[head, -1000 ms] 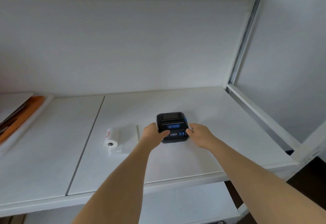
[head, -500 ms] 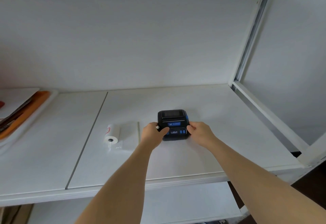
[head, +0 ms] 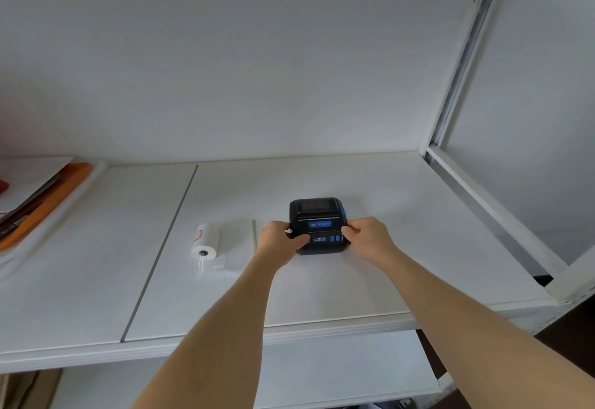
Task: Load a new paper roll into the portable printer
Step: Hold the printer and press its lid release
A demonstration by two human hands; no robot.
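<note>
The task looks to be at its very start. The printer (head: 317,225), a small black box with blue buttons, sits flat on the white shelf (head: 386,280), and its lid appears closed, so no paper has gone in yet. The left hand (head: 279,240) grips the printer's left side, thumb curled over the front edge near the buttons. The right hand (head: 368,236) grips the right side, fingers curled against the casing. Both hands seem placed to steady the body or to find a lid release, though which one cannot be told from this view.

The paper roll (head: 205,241) lies on its side on the same shelf, well apart from the printer to the left, on or in a clear plastic wrapper (head: 225,259) that spreads out beside it. Nobody is touching it. A thin pale strip (head: 254,234) lies between the roll and the left hand.

What is left, as I judge it: open the lid, free the roll from its wrapper, drop it into the bay with the loose end feeding out, and close the lid
</note>
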